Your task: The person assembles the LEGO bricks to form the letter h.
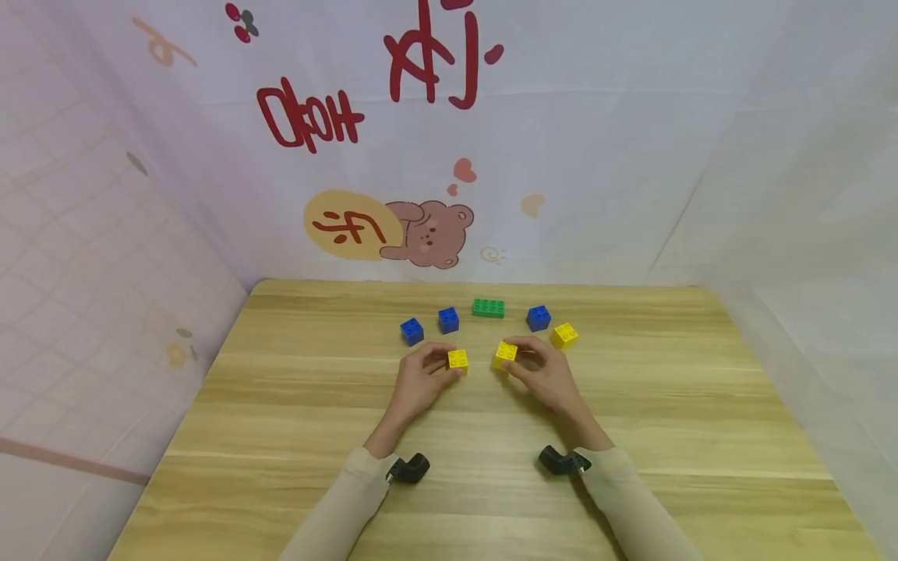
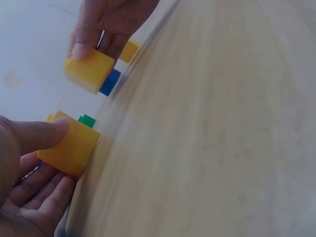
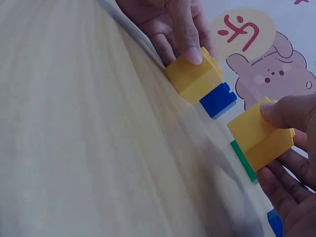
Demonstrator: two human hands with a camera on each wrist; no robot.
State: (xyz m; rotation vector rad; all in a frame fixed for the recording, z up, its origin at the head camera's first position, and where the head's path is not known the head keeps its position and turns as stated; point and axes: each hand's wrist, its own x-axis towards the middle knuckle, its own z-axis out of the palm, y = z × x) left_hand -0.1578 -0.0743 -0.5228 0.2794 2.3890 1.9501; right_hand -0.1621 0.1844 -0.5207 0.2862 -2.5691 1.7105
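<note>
My left hand pinches a yellow toy building brick between thumb and fingers, its studs facing up, low over the wooden table. A second yellow brick is gripped the same way by my right hand, a short gap to the right. In the right wrist view this brick shows a plain side with the thumb pressed on it. The left wrist view has the left hand's brick close to the tabletop, with the fingers curled under its far side.
Behind the hands stand two blue bricks on the left, a flat green brick in the middle, and on the right another blue brick beside a yellow one. A printed white cloth hangs along the table's back edge.
</note>
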